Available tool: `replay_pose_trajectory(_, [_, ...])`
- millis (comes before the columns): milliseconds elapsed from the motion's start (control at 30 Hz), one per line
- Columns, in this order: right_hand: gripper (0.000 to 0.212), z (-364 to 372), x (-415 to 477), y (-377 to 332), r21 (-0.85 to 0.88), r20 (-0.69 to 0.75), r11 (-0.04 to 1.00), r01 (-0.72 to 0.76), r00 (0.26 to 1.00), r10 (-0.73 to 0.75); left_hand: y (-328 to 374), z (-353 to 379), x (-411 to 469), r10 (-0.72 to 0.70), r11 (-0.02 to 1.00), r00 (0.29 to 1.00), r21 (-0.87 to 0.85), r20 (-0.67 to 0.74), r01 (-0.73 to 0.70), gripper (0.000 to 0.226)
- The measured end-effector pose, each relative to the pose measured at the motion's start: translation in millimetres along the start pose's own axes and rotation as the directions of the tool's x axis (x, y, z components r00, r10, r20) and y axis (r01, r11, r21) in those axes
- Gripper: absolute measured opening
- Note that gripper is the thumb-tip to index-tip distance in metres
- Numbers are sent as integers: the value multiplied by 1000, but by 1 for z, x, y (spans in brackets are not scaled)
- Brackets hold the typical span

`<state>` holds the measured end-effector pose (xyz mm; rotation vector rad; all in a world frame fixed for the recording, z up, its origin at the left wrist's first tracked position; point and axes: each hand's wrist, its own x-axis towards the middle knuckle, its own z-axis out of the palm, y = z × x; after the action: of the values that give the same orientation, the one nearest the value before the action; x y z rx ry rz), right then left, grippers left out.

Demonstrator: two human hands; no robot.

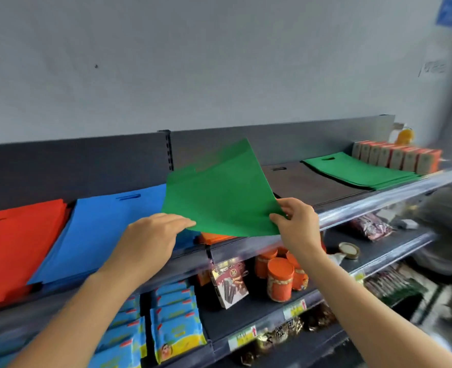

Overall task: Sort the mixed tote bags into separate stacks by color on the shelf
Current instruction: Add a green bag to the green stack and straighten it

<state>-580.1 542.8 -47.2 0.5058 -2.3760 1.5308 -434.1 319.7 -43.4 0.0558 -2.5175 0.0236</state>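
Right grip: my right hand (296, 221) pinches the near right corner of a green tote bag (219, 192), thumb on top, fingers curled under the edge.
Left grip: my left hand (150, 235) is spread flat, palm down, fingertips touching the bag's near left edge; it pinches nothing.
Green bag in hand: lifted off the top shelf (378, 200) and tilted, far corner pointing up against the dark back panel, near edge low.
Beneath it: an orange tote bag (214, 238) shows as a thin strip on the shelf, just under the green bag's near edge.
Red stack (18, 235): flat at the far left of the shelf.
Blue stack (97, 229): just right of the red, touching it, partly under my left hand.
Dark brown stack (307, 181): flat on the shelf, to the right of the lifted bag.
Green stack (357, 171): flat, just right of the brown, beside a row of orange boxes (397, 156).
Lower shelves: orange-lidded jars (280, 277) under my right wrist; blue snack packets (177, 325) lower left.
Right edge: a person in a grey top (447, 208), blurred.
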Motion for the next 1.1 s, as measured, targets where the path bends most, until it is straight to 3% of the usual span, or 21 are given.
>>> replay_pose_trajectory(267, [26, -71, 77, 77, -35, -155, 998, -56, 987, 50, 74, 65, 117, 176, 980, 984, -88, -8, -176, 56])
replay_pose_trajectory(367, [29, -93, 117, 101, -52, -205, 995, -83, 976, 71, 92, 102, 173, 230, 970, 972, -95, 52, -224, 58])
replay_pose_trajectory(433, [33, -106, 144, 117, -72, -222, 991, -109, 971, 91, 109, 119, 206, 261, 958, 958, -153, 115, -243, 71])
replay_pose_trajectory(633, [34, -146, 212, 172, -65, -287, 986, -154, 949, 129, 164, 142, 284, 342, 939, 926, -96, 161, -330, 56])
replay_pose_trajectory(833, [32, -189, 274, 228, -85, -290, 980, -181, 945, 149, 219, 182, 338, 370, 929, 897, -87, 242, -359, 57])
replay_pose_trajectory(1100, [31, -250, 374, 304, -98, -178, 983, -155, 975, 136, 309, 245, 395, 255, 967, 911, -95, 324, -237, 61])
